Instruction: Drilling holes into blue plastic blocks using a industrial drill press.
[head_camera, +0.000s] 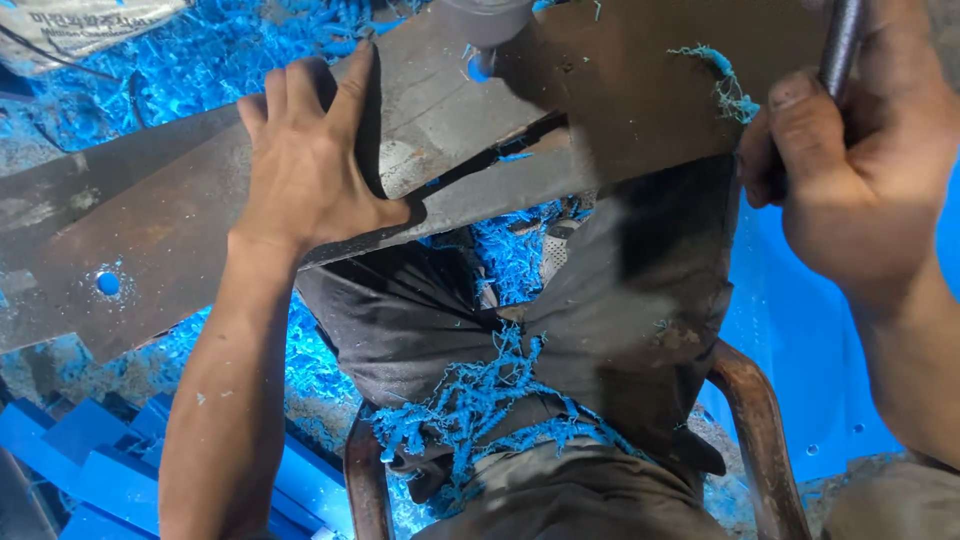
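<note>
Right hand (860, 170) grip seems clamped on a metal lever (840, 45); left hand (305, 160) splayed flat on steel plate (160, 230).

I am in a rough workshop where blue plastic gets drilled or cut: curly blue plastic shavings (470, 400) cover my dark, grimy work trousers (620, 310) and the floor around me. My left hand (305, 165) lies flat on a worn, rust-stained grey metal plate (150, 230) with a round hole showing blue through it, and my right hand (850, 180) grips a dark steel lever handle (842, 40). Cut blue plastic strips (90, 470) lie stacked at lower left, and I sit on a seat with a rusty bent metal tube frame (760, 430).
</note>
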